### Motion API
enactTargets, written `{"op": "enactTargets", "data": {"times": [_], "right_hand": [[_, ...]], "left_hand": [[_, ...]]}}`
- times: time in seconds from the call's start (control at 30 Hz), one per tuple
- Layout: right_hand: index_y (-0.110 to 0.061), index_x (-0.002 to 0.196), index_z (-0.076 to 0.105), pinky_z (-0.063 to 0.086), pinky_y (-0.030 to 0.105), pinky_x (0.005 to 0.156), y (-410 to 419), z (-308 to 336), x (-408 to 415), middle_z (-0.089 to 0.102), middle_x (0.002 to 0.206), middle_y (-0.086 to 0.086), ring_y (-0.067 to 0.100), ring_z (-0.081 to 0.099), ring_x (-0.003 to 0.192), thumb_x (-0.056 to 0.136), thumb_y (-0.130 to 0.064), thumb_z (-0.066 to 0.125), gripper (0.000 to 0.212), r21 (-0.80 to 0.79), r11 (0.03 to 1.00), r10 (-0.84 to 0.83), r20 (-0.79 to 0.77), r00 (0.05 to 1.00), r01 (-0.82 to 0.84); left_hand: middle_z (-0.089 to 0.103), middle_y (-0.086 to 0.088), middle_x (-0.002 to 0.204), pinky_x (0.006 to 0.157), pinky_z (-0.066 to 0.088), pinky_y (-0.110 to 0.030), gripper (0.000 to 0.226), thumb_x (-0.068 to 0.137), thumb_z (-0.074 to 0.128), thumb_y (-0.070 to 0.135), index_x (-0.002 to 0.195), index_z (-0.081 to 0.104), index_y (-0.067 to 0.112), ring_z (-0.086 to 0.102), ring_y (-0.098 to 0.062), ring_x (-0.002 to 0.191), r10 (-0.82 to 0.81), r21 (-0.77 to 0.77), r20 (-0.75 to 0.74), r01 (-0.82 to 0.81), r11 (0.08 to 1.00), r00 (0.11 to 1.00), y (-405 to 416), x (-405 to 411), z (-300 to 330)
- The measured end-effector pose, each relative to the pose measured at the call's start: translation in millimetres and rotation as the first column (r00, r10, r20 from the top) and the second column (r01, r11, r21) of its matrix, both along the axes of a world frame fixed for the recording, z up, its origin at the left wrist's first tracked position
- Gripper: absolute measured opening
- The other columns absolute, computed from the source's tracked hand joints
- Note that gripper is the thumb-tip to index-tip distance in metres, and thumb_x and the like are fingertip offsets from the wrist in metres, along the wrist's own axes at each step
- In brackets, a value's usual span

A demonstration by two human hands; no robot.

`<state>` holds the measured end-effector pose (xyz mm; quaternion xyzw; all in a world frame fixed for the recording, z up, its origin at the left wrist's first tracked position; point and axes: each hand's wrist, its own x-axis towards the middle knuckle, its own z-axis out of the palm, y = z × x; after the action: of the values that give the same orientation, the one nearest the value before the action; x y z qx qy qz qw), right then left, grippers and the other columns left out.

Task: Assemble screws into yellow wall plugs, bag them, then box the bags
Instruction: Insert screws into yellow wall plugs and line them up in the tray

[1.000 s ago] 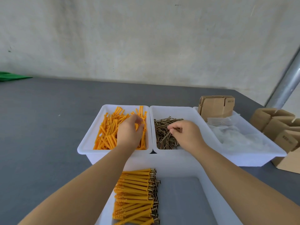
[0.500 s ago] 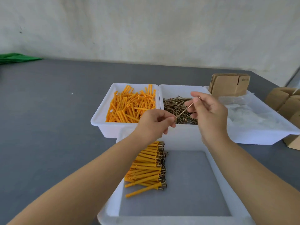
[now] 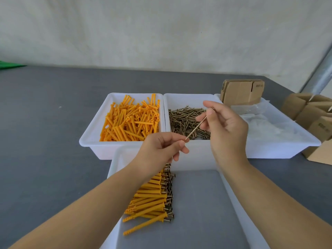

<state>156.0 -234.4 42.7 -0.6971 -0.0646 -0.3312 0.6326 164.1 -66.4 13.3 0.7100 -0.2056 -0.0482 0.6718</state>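
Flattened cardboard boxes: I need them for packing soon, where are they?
In the head view, the flattened cardboard boxes stand at the far right, in the bag tray's back corner.

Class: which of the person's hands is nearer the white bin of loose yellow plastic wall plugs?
Left. The left hand hovers just off that bin's near right corner; the right hand is over the neighbouring bin of screws.

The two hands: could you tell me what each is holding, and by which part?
The right hand pinches a screw near its head. The left hand grips at the screw's tip; any plug there is hidden.
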Motion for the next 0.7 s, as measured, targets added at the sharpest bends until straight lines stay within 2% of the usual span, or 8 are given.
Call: {"op": "enactTargets", "data": {"times": [0.2, 0.27, 0.3, 0.4, 0.47, 0.53, 0.6, 0.7], "right_hand": [[-0.023, 0.108, 0.073, 0.055, 0.020, 0.070, 1, -9, -1, 0.075, 0.086, -0.008, 0.004, 0.068, 0.074, 0.098, -0.008, 0.059, 0.023, -0.175, 0.969, 0.149, -0.161, 0.976, -0.177], [-0.021, 0.100, 0.078, 0.057, 0.031, 0.080, 2, -11, -2, 0.074, 0.091, -0.007, 0.008, 0.070, 0.089, 0.097, -0.022, 0.062, 0.016, -0.317, 0.929, 0.138, -0.179, 0.974, -0.190], [-0.020, 0.098, 0.079, 0.056, 0.037, 0.084, 3, -12, -3, 0.073, 0.094, -0.007, 0.009, 0.068, 0.095, 0.096, -0.034, 0.059, 0.024, -0.362, 0.909, 0.140, -0.205, 0.969, -0.208], [-0.028, 0.105, 0.078, 0.054, 0.039, 0.089, 3, -8, -2, 0.067, 0.107, -0.011, 0.006, 0.063, 0.102, 0.097, -0.049, 0.042, 0.042, -0.320, 0.920, 0.138, -0.276, 0.951, -0.226], [-0.033, 0.105, 0.075, 0.054, 0.035, 0.084, -2, -5, 0, 0.067, 0.108, -0.011, 0.004, 0.064, 0.095, 0.098, -0.047, 0.036, 0.042, -0.278, 0.947, 0.096, -0.236, 0.967, -0.162], [-0.035, 0.101, 0.074, 0.054, 0.031, 0.076, -8, -3, 1, 0.069, 0.103, -0.009, 0.003, 0.063, 0.085, 0.100, -0.044, 0.036, 0.039, -0.220, 0.972, 0.040, -0.205, 0.978, -0.086], [-0.036, 0.096, 0.074, 0.052, 0.028, 0.070, -12, -5, 3, 0.071, 0.093, -0.010, 0.002, 0.062, 0.079, 0.101, -0.040, 0.039, 0.036, -0.173, 0.985, -0.011, -0.198, 0.980, -0.024], [-0.039, 0.091, 0.075, 0.052, 0.030, 0.071, -19, -5, 5, 0.071, 0.080, -0.012, 0.002, 0.061, 0.075, 0.103, -0.038, 0.040, 0.037, -0.148, 0.988, -0.077, -0.197, 0.977, 0.048]], "left_hand": [[0.076, -0.008, 0.088, 0.059, 0.049, -0.025, 0.016, 0.097, 0.059, 0.007, 0.107, 0.072, 0.010, 0.062, -0.012, 0.063, -0.041, -0.058, -0.029, 0.040, 0.998, 0.999, 0, -2, -1], [0.077, -0.007, 0.092, 0.064, 0.053, -0.022, 0.017, 0.097, 0.059, 0.008, 0.109, 0.071, 0.010, 0.070, -0.014, 0.075, -0.042, -0.077, -0.030, 0.040, 0.996, 0.999, 2, -3, 1], [0.077, -0.007, 0.093, 0.067, 0.053, -0.019, 0.017, 0.097, 0.059, 0.007, 0.110, 0.070, 0.008, 0.071, -0.012, 0.080, -0.041, -0.084, -0.015, 0.039, 0.996, 0.999, 2, -3, 2], [0.078, -0.006, 0.093, 0.069, 0.048, -0.016, 0.020, 0.096, 0.060, 0.007, 0.114, 0.067, 0.011, 0.067, -0.021, 0.074, -0.049, -0.069, 0.034, 0.052, 0.996, 0.998, 3, -4, 5], [0.077, -0.005, 0.093, 0.062, 0.046, -0.022, 0.025, 0.096, 0.061, 0.006, 0.118, 0.066, 0.016, 0.055, -0.028, 0.067, -0.084, -0.017, 0.043, 0.085, 0.996, 0.996, 3, -6, 4], [0.076, -0.005, 0.091, 0.060, 0.051, -0.026, 0.023, 0.095, 0.061, 0.000, 0.113, 0.066, 0.014, 0.059, -0.016, 0.070, -0.112, 0.074, 0.053, 0.108, 0.991, 0.992, 0, -9, 4], [0.074, -0.003, 0.089, 0.066, 0.060, -0.032, 0.019, 0.090, 0.063, -0.005, 0.099, 0.068, 0.011, 0.068, -0.011, 0.072, -0.095, 0.212, 0.091, 0.074, 0.975, 0.991, -6, -12, 3], [0.068, -0.001, 0.089, 0.073, 0.060, -0.038, 0.015, 0.084, 0.067, -0.004, 0.084, 0.067, 0.011, 0.072, -0.010, 0.074, -0.103, 0.432, 0.248, -0.015, 0.902, 0.963, -20, -13, 4]]}}
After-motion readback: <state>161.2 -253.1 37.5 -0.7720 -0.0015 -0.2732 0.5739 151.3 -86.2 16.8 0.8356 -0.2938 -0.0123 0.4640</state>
